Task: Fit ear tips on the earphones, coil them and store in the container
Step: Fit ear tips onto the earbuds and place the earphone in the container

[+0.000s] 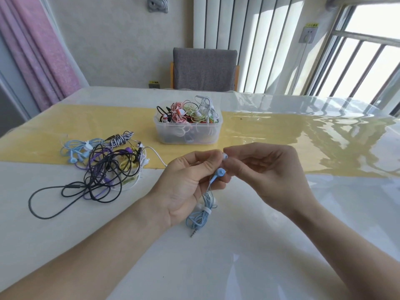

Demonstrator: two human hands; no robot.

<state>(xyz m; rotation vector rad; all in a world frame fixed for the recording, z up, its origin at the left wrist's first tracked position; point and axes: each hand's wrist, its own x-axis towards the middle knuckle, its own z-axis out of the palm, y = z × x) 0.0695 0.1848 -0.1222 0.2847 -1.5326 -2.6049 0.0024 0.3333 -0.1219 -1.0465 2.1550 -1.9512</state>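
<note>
My left hand [188,182] holds a pair of light blue earphones [200,215] above the table. One bare earbud [220,172] sticks out below my fingertips. The cable hangs down in a bundle tied with a white band, its plug near the table. My right hand [259,167] pinches a small pale ear tip [225,156] against the other earbud, which my left fingertips pinch. A clear plastic container [187,128] heaped with coiled earphones stands behind my hands on the yellow runner.
A tangled pile of earphones [104,165] in black, purple, blue, yellow and white lies at the left. The white table [216,256] has a glossy clear cover. A grey chair [204,69] stands at the far edge, with a window at the right.
</note>
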